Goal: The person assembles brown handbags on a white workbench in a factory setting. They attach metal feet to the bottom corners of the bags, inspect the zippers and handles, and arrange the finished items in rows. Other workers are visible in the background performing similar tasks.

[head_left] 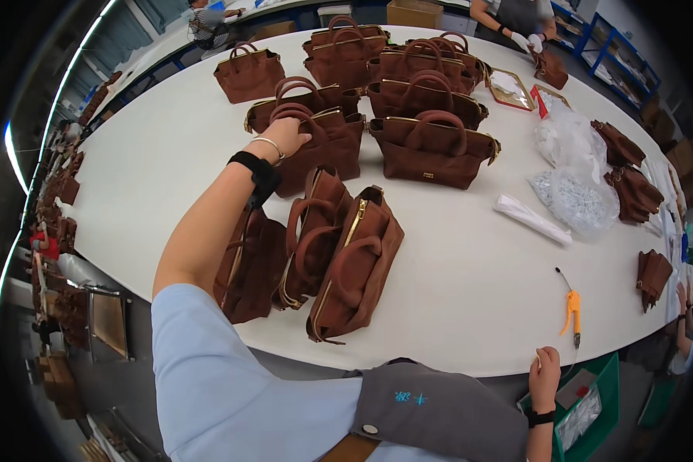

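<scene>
My left arm reaches far over the white table, and my left hand [289, 138] is closed at the handles of an upright brown leather handbag [335, 154]. Three more brown handbags stand nearer to me under that forearm; the rightmost handbag [358, 266] shows a gold zip, and the leftmost handbag [258, 269] is partly covered by my arm. My right hand [545, 377] is low at the table's front edge with its fingers curled in. Whatever those fingers hold, if anything, is hidden. An orange air blow gun [572, 312] with a thin nozzle lies just beyond it.
Several matching handbags [431, 150] stand in rows at the back. To the right lie a white roll [533, 219], clear plastic bags [574, 196] and small brown leather pieces [653, 277]. A green bin [604, 408] sits below the edge. Across the table, a gloved person [527, 38] handles a bag.
</scene>
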The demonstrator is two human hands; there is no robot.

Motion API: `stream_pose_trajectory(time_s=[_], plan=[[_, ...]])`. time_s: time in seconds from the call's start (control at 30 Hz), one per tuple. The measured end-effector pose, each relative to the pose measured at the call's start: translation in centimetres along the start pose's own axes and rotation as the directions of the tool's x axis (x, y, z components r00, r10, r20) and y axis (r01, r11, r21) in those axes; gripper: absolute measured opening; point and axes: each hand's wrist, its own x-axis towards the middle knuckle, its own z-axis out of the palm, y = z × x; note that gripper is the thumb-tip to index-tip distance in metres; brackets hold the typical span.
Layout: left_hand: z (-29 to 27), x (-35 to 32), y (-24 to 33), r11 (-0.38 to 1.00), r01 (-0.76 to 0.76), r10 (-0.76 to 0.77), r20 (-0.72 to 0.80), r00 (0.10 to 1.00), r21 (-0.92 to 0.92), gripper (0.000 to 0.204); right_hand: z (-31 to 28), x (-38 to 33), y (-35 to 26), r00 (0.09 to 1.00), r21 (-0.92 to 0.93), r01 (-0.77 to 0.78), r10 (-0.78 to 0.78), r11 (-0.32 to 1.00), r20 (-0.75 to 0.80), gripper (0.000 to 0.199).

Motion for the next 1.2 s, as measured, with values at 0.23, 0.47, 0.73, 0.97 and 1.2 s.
stream_pose_trajectory(time_s=[0.23, 0.47, 0.73, 0.97, 1.2], plan=[[-3.6, -14.1, 14.1, 0.996, 0.018, 0.018, 0.372, 0.928, -0.092, 0.062, 2.7, 1.5, 3.7, 0.986, 0.097, 0.164, -0.167, 0.982, 0.02, 0.022], [4.0, -20.6, 19.5, 1.0, 0.009, -0.011, 0.051, 0.999, 0.03, 0.04, 1.9, 5.3, 3.3, 0.897, 0.252, 0.356, -0.405, 0.9, 0.176, 0.025], [6.1, -24.6, 30.7, 0.925, -0.378, 0.379, -0.009, 0.925, 0.049, 0.031, -0.7, 7.4, 1.4, 0.88, 0.661, 0.353, -0.475, 0.662, 0.006, 0.012], [10.7, -28.4, 37.5, 0.746, -0.665, 0.665, -0.023, 0.747, -0.021, 0.028, 1.1, 6.1, 2.7, 0.945, 0.765, 0.154, -0.32, 0.626, 0.072, 0.011], [6.7, -27.6, 42.6, 0.799, -0.582, 0.562, 0.54, 0.627, -0.155, 0.043, -0.9, 4.2, 0.5, 0.956, 0.774, 0.111, -0.281, 0.623, 0.089, 0.016]])
